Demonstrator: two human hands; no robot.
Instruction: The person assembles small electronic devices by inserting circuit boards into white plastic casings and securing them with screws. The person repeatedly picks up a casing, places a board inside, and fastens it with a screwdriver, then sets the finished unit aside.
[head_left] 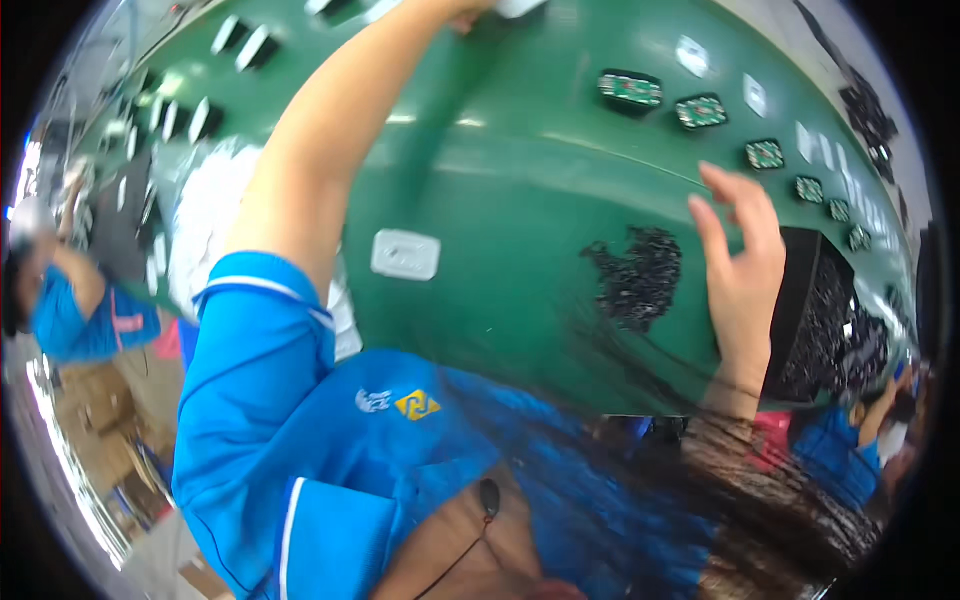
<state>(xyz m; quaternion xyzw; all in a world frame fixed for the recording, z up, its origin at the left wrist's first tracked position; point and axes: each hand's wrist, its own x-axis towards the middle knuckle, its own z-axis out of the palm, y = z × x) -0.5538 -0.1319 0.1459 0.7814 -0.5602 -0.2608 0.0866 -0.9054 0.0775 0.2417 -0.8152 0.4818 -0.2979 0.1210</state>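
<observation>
A loose pile of small, shiny black pieces (pixel 645 280) lies just left of the nearer right hand (pixel 745 245), fingers apart — the far left hand (pixel 466 17) I cannot tell.

A co-worker (pixel 75 318) in blue at left — cardboard boxes (pixel 105 398) nearby.

Bright light, white glare streaks on the green table (pixel 480 320), blurry dark hair (pixel 780 520), bent edges, black corners.
</observation>
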